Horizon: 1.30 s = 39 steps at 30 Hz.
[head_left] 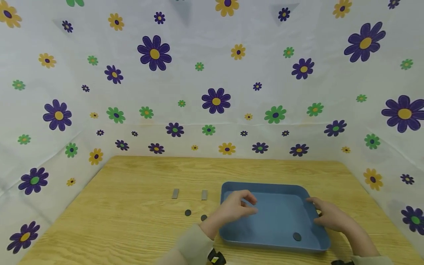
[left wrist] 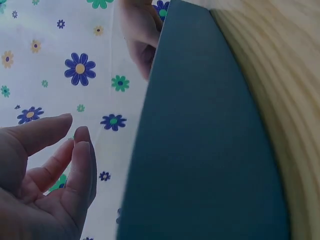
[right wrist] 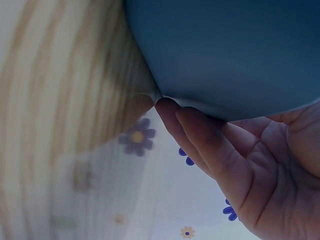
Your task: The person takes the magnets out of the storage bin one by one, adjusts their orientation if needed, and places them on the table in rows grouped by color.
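A shallow blue tray [head_left: 278, 206] stands on the table, with one dark round disc [head_left: 297, 236] lying inside near its front right. My left hand [head_left: 233, 209] hovers over the tray's left part. Its thumb and fingertips are curved and apart; in the left wrist view nothing shows between the left hand's fingers [left wrist: 82, 165]. At the tray's right side my right hand [head_left: 332, 215] holds the rim. The right wrist view shows the right hand's fingers [right wrist: 210, 140] against the blue edge, partly hidden by it.
Left of the tray lie two small grey rectangular pieces, one farther left [head_left: 175, 193] and one nearer the tray [head_left: 204, 195]. Two dark discs, a left disc [head_left: 188, 212] and a right disc [head_left: 204, 218], lie before them. A flowered white curtain [head_left: 185, 81] surrounds the wooden table [head_left: 132, 221].
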{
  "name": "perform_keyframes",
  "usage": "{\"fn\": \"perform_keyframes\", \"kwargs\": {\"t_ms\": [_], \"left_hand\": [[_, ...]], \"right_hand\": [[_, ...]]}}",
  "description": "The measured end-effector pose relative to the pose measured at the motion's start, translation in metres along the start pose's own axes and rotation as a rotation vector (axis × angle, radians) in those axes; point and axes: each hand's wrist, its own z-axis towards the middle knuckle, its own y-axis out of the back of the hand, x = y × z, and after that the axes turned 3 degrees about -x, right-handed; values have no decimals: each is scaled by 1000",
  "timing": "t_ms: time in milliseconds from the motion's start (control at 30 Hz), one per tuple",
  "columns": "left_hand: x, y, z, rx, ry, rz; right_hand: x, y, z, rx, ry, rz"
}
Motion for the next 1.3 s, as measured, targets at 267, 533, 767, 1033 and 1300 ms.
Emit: {"fn": "perform_keyframes", "kwargs": {"t_ms": [267, 533, 767, 1033, 1300], "left_hand": [[2, -30, 18, -14, 26, -118], [0, -49, 27, 6, 63, -180], [-8, -67, 32, 40, 75, -141], [-18, -83, 42, 67, 86, -137], [-15, -91, 50, 57, 152, -101]], "right_hand": [[-1, 0, 1, 4, 7, 5], [0, 0, 0, 6, -4, 18], [-2, 0, -1, 0, 0, 6], [-2, 0, -3, -4, 16, 18], [-1, -2, -3, 1, 19, 31]]}}
